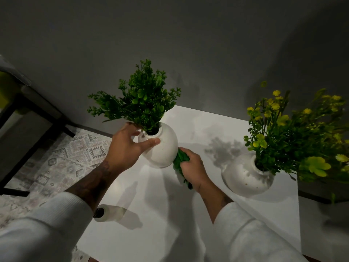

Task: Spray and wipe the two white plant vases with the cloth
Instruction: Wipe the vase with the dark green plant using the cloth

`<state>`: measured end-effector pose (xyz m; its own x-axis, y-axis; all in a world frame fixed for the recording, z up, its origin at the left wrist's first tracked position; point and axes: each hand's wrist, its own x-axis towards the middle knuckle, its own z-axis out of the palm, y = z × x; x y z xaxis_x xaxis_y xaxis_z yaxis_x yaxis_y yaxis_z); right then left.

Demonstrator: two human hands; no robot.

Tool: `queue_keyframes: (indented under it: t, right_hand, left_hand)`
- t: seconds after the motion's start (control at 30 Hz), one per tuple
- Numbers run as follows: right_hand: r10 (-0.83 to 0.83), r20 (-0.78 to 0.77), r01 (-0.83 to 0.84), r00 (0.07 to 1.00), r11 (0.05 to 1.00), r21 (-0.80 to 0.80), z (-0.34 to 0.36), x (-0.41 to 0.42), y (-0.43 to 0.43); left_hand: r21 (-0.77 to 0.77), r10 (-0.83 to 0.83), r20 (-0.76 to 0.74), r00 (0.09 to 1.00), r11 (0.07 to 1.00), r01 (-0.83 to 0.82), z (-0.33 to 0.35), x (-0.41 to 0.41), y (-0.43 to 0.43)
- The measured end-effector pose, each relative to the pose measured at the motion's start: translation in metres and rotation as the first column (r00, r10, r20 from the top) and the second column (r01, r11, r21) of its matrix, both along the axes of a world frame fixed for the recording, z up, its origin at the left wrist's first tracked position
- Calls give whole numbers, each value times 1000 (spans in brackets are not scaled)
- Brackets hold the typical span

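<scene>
A round white vase (166,150) with a dark green plant is tilted and lifted off the white table (151,224). My left hand (128,146) grips it at the neck, thumb across the front. My right hand (192,167) holds a green cloth (180,163) pressed against the vase's lower right side. A second white vase (243,176) with yellow-green flowers stands upright on the table to the right, apart from both hands. A spray bottle (109,212) with a dark cap sits near the table's left edge, partly hidden by my left sleeve.
A grey wall rises right behind the table. Left of the table lies a patterned rug (62,159), with a dark-framed piece of furniture (28,118) above it. The flowers of the right vase overhang the table's right edge.
</scene>
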<state>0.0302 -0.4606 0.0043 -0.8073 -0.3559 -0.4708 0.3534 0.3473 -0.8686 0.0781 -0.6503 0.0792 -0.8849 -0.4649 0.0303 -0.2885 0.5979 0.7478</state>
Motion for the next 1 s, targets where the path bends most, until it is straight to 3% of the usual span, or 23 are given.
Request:
queue_keyframes:
  t: [0.13,0.3,0.4,0.5,0.63,0.87,1.0]
  right_hand:
    - [-71,-126,61,989,995,-82,21,-10,-2]
    - [23,-313,-70,949,988,-140,47,-15,-7]
    - [108,-532,-182,840,979,-88,54,-10,-14]
    - [128,-648,-180,751,984,-13,53,-1,-13]
    - [145,-692,-184,707,983,17,45,14,-2]
    - [186,-640,-174,746,981,82,59,-19,-18]
    - [179,-690,-178,701,981,73,50,-3,-13]
  left_hand:
    - [18,-9,-12,1000,1000,9,1,2,1]
    - [12,-28,-17,999,1000,28,3,1,1]
    - [8,-28,-17,999,1000,28,3,1,1]
    - [4,-28,-11,1000,1000,28,1,0,0]
    - [2,-28,-11,1000,1000,28,-1,0,-1]
    - [-4,-26,-10,1000,1000,26,1,0,0]
    - [-1,-19,-18,1000,1000,19,0,1,0]
